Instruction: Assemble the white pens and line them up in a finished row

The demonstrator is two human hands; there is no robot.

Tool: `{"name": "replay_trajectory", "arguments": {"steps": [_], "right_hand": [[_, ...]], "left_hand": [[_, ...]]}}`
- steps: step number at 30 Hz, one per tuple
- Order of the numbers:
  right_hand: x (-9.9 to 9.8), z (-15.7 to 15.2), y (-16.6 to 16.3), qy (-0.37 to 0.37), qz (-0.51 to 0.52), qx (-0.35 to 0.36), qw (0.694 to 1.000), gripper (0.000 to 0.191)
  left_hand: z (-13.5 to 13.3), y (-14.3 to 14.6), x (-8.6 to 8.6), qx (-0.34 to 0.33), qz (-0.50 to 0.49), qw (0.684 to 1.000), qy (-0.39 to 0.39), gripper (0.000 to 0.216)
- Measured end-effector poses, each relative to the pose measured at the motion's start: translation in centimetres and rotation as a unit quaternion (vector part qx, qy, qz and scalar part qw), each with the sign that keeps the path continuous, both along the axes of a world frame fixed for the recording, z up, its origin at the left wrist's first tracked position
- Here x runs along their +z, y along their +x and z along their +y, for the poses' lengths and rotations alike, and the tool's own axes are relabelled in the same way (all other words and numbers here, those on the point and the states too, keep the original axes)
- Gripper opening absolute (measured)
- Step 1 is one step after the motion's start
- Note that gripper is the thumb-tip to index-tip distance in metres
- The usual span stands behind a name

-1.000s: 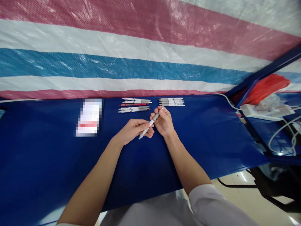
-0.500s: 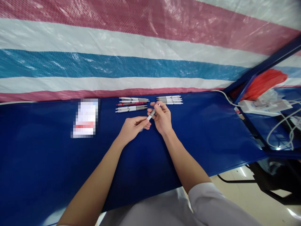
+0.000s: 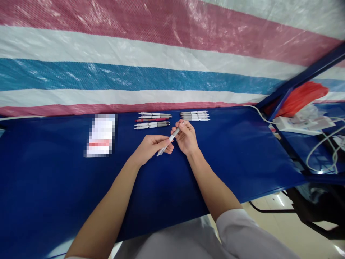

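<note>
A white pen with a grey grip (image 3: pixel 171 137) is held slantwise between both hands, above the blue table. My left hand (image 3: pixel 152 148) is closed on its white barrel, and the clip end sticks out below the thumb. My right hand (image 3: pixel 187 136) pinches the grey end near the tip. Beyond the hands lie several white and grey pens (image 3: pixel 152 125) in a loose group, with a red pen (image 3: pixel 151 120) among them. To the right of that group, several more white pens (image 3: pixel 194 115) lie side by side.
A blurred-out white sheet with a red band (image 3: pixel 100 135) lies on the blue table (image 3: pixel 59 187) at left. A striped plastic sheet (image 3: pixel 134 79) hangs along the back edge. At right are a blue metal frame (image 3: pixel 304 70), a red bag (image 3: pixel 304 97) and white cables (image 3: pixel 309 153).
The pen in my hands has shifted slightly, and its clip end now shows below my left hand. Both hands keep hold of it. The view has moved a little.
</note>
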State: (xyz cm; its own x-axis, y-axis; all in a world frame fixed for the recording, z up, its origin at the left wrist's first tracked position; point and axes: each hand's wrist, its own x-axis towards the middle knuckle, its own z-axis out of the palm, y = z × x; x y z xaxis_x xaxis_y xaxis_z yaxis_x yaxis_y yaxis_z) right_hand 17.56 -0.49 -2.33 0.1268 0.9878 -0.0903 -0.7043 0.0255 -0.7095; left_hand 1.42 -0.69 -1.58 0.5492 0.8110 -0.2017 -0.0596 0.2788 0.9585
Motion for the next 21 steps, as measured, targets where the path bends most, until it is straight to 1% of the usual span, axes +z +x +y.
{"name": "replay_trajectory", "arguments": {"steps": [2,5,7,8,9,11,13,15,18,21], "right_hand": [[0.1,0.1,-0.1,-0.005,-0.011,-0.016,1.000,0.023],[0.3,0.2,-0.3,-0.017,-0.035,-0.043,0.998,0.027],[0.4,0.2,-0.4,-0.025,-0.055,-0.058,0.996,0.027],[0.5,0.2,-0.4,-0.027,-0.062,-0.063,0.996,0.027],[0.5,0.2,-0.4,-0.027,-0.067,-0.067,0.995,0.027],[0.5,0.1,-0.4,-0.022,-0.068,-0.064,0.995,0.025],[0.5,0.0,-0.2,-0.012,-0.061,-0.045,0.997,0.024],[0.4,-0.1,0.0,0.000,-0.052,-0.014,0.999,0.022],[0.4,-0.4,0.3,0.011,-0.051,0.031,0.998,0.020],[0.4,-0.6,0.5,0.014,-0.062,0.061,0.996,0.019]], "left_hand": [[0.0,0.0,-0.2,0.021,0.044,0.996,0.072,0.026],[0.0,0.1,-0.7,0.056,0.110,0.977,0.174,0.024],[0.0,0.3,-0.9,0.078,0.138,0.963,0.218,0.022],[0.0,0.4,-0.9,0.083,0.143,0.960,0.225,0.022],[0.0,0.4,-0.9,0.083,0.141,0.961,0.221,0.022],[0.0,0.4,-0.8,0.058,0.119,0.975,0.180,0.023],[0.0,0.3,-0.5,0.023,0.079,0.991,0.110,0.025],[0.0,0.0,-0.1,-0.003,0.033,0.999,0.039,0.027],[-0.1,-0.3,0.2,-0.034,-0.024,0.999,-0.034,0.028],[-0.1,-0.6,0.5,-0.070,-0.043,0.994,-0.068,0.027]]}}
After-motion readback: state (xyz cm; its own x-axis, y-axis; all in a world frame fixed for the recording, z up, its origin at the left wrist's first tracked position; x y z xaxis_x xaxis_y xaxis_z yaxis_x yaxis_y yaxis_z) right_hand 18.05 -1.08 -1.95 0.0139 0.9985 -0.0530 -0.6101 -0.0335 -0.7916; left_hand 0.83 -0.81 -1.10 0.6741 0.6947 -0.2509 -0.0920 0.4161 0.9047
